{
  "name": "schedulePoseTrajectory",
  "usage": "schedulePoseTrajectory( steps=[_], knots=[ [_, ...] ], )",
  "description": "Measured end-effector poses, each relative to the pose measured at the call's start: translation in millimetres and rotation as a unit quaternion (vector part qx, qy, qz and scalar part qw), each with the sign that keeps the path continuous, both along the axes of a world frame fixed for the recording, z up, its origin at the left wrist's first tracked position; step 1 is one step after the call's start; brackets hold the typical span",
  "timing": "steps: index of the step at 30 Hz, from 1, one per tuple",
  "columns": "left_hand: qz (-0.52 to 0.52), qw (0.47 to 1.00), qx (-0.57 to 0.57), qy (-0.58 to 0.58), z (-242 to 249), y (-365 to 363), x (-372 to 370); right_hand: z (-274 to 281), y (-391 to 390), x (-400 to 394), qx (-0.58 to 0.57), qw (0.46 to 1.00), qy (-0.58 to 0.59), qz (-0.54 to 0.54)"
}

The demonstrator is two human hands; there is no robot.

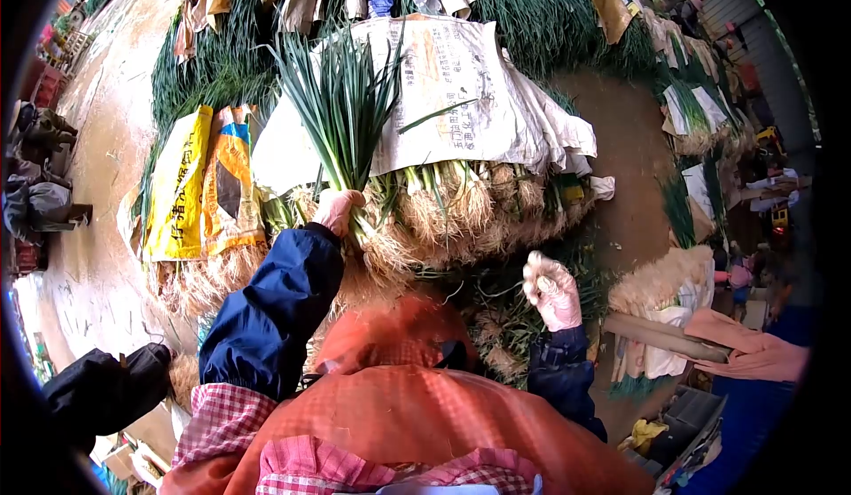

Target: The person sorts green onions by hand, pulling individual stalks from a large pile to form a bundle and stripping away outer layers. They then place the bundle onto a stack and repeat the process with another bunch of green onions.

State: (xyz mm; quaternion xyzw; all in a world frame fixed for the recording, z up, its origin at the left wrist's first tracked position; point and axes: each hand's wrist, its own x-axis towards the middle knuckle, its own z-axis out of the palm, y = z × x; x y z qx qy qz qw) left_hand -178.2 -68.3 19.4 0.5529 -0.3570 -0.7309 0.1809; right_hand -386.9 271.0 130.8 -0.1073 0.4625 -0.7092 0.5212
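My left hand is wrapped round the base of a bunch of green onions. Their long green leaves fan out away from me over a white woven sack, and their pale roots hang near my wrist. Under the sack's near edge lies a thick row of green onions with roots facing me. Off to the right, my right hand is raised with its fingers curled in, above loose leaves and trimmings; I cannot tell what is pinched in it. Dark blue sleeves cover both forearms, and a reddish apron covers my front.
Yellow and orange printed sacks cover more onions on the left. Further heaps of green onions lie ahead. To the right are another rooted bundle, a person's sleeve and a grey crate. People are at the far left.
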Motion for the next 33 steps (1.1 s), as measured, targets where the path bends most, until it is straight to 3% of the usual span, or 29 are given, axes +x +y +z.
schedulePoseTrajectory(
  steps=[1,2,3,4,5,6,7,8,9,11,12,13,14,16,20,27,28,30,31,33],
  knots=[
    [-0.012,1.0,-0.009,-0.015,-6.4,-4.4,3.8,-18.8,13.5,-4.3,0.218,0.964,0.142,-0.049],
    [-0.017,0.999,-0.019,-0.026,-7.5,-6.9,4.0,-41.5,38.1,-7.7,0.375,0.886,0.273,0.022],
    [-0.015,0.998,-0.053,-0.014,5.4,-4.2,6.8,-64.8,63.8,-11.3,0.542,0.717,0.41,0.153],
    [-0.035,0.994,-0.078,-0.071,13.9,-4.1,10.7,-87.7,89.3,-15.0,0.643,0.554,0.462,0.258],
    [-0.07,0.985,-0.116,-0.109,19.9,-8.7,15.9,-105.0,90.9,-12.5,0.51,0.742,0.412,0.14],
    [-0.119,0.971,-0.143,-0.151,24.3,-3.2,26.6,-125.5,74.2,1.8,0.38,0.87,0.302,0.082],
    [-0.165,0.95,-0.203,-0.168,37.7,0.5,33.8,-96.5,22.1,21.1,0.291,0.907,0.274,0.136],
    [-0.199,0.937,-0.229,-0.174,31.4,1.0,42.1,-53.3,-35.9,39.9,0.273,0.922,0.171,0.216],
    [-0.223,0.907,-0.27,-0.233,51.6,10.4,46.4,-52.7,-75.2,53.4,0.181,0.936,0.101,0.284],
    [-0.249,0.858,-0.323,-0.313,88.0,36.7,59.4,-80.1,-142.1,92.0,-0.032,0.95,-0.078,0.3],
    [-0.255,0.843,-0.339,-0.331,95.5,50.4,68.0,-100.1,-173.3,111.5,-0.057,0.933,-0.186,0.302],
    [-0.282,0.814,-0.396,-0.318,101.0,62.7,83.1,-120.1,-199.3,123.7,-0.087,0.916,-0.282,0.273],
    [-0.31,0.781,-0.451,-0.302,107.0,73.9,96.6,-100.4,-217.9,122.2,-0.138,0.897,-0.355,0.222],
    [-0.314,0.749,-0.408,-0.418,132.0,99.1,108.0,-89.4,-227.8,110.5,-0.13,0.898,-0.419,0.039],
    [-0.348,0.645,-0.565,-0.379,121.0,107.0,163.8,-104.0,-219.1,16.7,-0.132,0.93,-0.343,-0.007],
    [-0.35,0.621,-0.591,-0.378,119.1,73.4,161.2,-68.6,-91.8,-245.3,-0.161,0.986,-0.018,-0.031],
    [-0.336,0.621,-0.611,-0.358,116.4,63.3,155.1,-56.1,-65.9,-275.5,-0.148,0.987,0.024,-0.055],
    [-0.341,0.594,-0.63,-0.366,116.8,43.0,141.9,7.5,-24.2,-285.3,-0.085,0.972,0.071,-0.205],
    [-0.341,0.587,-0.641,-0.359,117.3,32.8,131.0,35.2,-2.7,-286.3,-0.007,0.961,0.115,-0.253],
    [-0.336,0.578,-0.656,-0.351,125.0,13.3,103.4,47.2,60.7,-302.2,0.088,0.924,0.162,-0.335]
  ],
)
